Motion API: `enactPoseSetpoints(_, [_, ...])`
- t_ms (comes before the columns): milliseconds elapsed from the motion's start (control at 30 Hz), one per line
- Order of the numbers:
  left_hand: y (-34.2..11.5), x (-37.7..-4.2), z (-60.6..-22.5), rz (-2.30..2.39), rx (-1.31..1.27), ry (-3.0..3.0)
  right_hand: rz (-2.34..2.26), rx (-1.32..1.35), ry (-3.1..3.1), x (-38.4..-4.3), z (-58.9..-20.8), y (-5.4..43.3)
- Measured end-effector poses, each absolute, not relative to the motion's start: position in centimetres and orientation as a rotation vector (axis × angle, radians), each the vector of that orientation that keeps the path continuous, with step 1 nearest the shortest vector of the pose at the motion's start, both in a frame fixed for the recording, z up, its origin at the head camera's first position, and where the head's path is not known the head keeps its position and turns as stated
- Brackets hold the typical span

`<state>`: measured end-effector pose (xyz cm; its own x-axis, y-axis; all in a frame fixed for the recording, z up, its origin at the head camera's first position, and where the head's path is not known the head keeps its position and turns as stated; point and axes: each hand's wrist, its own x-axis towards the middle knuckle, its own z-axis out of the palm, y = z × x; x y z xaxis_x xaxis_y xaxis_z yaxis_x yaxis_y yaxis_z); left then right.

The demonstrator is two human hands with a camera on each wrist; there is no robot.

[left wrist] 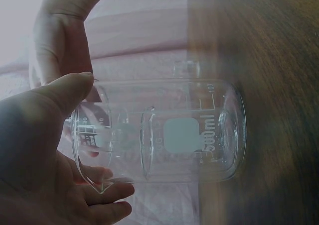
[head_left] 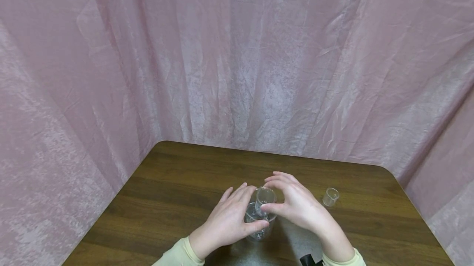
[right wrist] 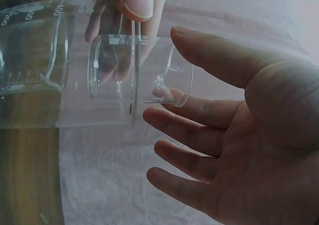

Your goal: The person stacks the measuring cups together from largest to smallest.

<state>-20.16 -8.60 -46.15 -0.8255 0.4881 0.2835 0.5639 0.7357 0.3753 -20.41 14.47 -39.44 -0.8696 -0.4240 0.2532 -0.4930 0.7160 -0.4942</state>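
Observation:
A clear 500 ml glass beaker stands upright on the table. My left hand holds it around the rim, thumb on the near side and fingers on the far side. Inside its lower part sits a smaller beaker. My right hand pinches a small clear beaker near its rim with thumb and forefinger, the other fingers spread away. This small beaker is partly inside the big beaker's mouth, its upper end above the rim. How far apart the two inner beakers are is hard to tell through the glass.
Another tiny glass beaker stands on the wooden table to the right of my hands. A black object shows beside the right sleeve. Pink curtains hang behind and beside the table.

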Motion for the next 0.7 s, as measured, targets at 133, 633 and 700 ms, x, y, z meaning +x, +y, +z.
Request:
enactPoseSetpoints(133, [-8.59,-20.16,-46.14,-0.673,-0.848,-2.769,0.852,0.773,-2.813,-20.42,-39.59,14.39])
enactPoseSetpoints(633, [-8.59,-20.11,-46.16,-0.642,-0.828,-2.815,0.82,0.836,-2.843,-20.83,-40.37,14.16])
enactPoseSetpoints(700, [-8.58,-20.14,-46.16,-0.643,-0.829,-2.811,0.817,0.839,-2.843,-20.86,-40.4,14.12])
